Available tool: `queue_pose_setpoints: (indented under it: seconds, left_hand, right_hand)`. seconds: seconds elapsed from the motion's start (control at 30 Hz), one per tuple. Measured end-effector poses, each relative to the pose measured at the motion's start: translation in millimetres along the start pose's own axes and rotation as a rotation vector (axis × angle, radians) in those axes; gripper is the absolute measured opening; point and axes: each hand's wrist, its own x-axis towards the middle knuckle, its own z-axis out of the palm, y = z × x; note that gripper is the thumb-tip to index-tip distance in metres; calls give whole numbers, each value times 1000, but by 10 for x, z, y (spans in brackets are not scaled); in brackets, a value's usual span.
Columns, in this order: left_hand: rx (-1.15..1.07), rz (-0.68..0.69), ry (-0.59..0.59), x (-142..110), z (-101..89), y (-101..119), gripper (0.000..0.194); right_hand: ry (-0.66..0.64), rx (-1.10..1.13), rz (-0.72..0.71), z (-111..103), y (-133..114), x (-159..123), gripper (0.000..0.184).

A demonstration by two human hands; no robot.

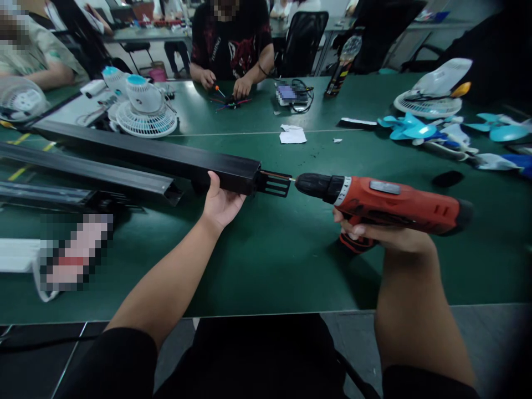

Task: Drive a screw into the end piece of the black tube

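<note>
My left hand [222, 206] is wrapped from below around the near end of a long black rectangular tube [166, 156], thumb up on its side. A flat black slotted bracket [275, 183] sticks out of that end. My right hand [374, 231] grips the handle of a red and black cordless drill [394, 202], which lies level and points left. The thin bit [293, 179] in its chuck reaches to the bracket's outer edge; whether they touch I cannot tell. Most of the drill's handle is hidden behind my fingers.
More black profiles [83, 169] lie at left, near a blurred pink item [78, 249]. White fan parts [145, 113] stand behind them. Blue fan blades [409, 127] lie at right. Across the green table [266, 277], a person [233, 50] handles a screwdriver and wires. A bottle [344, 65] stands there.
</note>
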Motion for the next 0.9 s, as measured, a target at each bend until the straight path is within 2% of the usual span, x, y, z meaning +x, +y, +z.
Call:
queue_pose_setpoints:
  seconds: [0.17,0.5,0.9]
  left_hand:
    - [-19,-6,-5,19,-26,0,73]
    - [28,12,27,-35,89,-12,72]
    - [-2,-12,-14,11,-9,-7,74]
  right_hand:
    - [13,16,0,11,0,-7,27]
    - [25,22,19,0,31,-27,28]
    - [31,-4,17,-4,27,-37,28]
